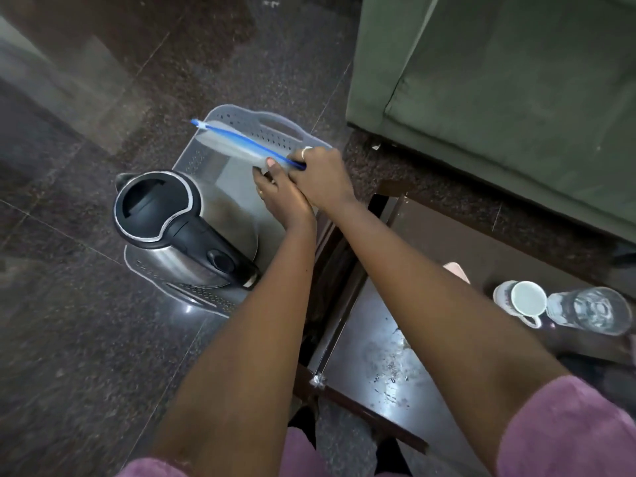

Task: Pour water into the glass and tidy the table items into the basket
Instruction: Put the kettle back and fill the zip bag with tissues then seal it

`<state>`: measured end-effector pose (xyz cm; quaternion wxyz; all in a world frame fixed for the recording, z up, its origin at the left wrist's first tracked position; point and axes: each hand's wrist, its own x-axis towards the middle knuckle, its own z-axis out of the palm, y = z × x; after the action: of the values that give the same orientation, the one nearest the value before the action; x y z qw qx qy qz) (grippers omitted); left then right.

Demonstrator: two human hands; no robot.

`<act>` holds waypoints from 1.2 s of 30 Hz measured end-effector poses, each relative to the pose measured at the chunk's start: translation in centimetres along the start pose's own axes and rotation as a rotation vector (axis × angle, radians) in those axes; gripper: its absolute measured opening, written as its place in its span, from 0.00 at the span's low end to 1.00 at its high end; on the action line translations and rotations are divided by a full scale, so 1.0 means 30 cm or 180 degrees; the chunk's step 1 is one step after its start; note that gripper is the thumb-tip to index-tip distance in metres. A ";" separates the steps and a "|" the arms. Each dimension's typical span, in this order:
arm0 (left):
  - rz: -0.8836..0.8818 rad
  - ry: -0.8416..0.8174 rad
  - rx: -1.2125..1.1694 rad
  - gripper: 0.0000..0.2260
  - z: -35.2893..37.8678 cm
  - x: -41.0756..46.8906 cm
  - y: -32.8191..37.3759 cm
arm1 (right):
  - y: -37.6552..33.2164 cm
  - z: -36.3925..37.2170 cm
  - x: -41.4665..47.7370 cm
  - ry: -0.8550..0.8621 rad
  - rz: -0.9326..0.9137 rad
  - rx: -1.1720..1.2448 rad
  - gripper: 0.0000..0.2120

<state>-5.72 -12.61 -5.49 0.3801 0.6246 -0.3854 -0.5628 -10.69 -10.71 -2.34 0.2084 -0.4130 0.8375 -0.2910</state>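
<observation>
**Zip bag held over the basket, tidying step in hand**

In the head view, a clear zip bag point(230, 143) with a blue closing strip is held above the grey basket point(275, 122), which stands on the floor point(69, 304) just beside the desk point(378, 339). The right hand point(321, 173) is closed over the near end of the blue strip. The left hand point(277, 193) is pressed against it and pinches the same end of the bag. A steel kettle point(165, 218) is already set upright inside the basket, in its near part.

On the desk, well apart from the hands, the glass point(592, 311) is seen, and it seems to be filled with water, so the pouring is judged as done. A white mug point(526, 299) stands touching it or just beside it.

The step in hand is judged to be the placing of the bag. For the next move the bag must be lowered into the free far part of the basket, beside the kettle, and both hands must be loosened. After that the mug is probably to be collected.
</observation>
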 end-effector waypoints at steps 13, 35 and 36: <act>0.0808 -0.1192 0.0946 0.14 0.070 -0.662 -0.116 | 0.372 -0.491 -0.581 0.0555 0.1321 0.1135 0.09; 0.1280 -0.2557 0.1340 0.07 0.030 -1.205 -0.175 | 0.781 -1.023 -1.306 -0.0114 0.1519 0.1146 0.07; 0.1205 -0.2533 0.1330 0.06 0.033 -1.217 -0.176 | 0.789 -1.030 -1.315 -0.0102 0.1546 0.1119 0.07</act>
<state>-8.94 22.75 4.62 0.1654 0.3429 -0.7124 -0.5896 -19.83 42.69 9.33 0.3534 -0.1627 0.8451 -0.3666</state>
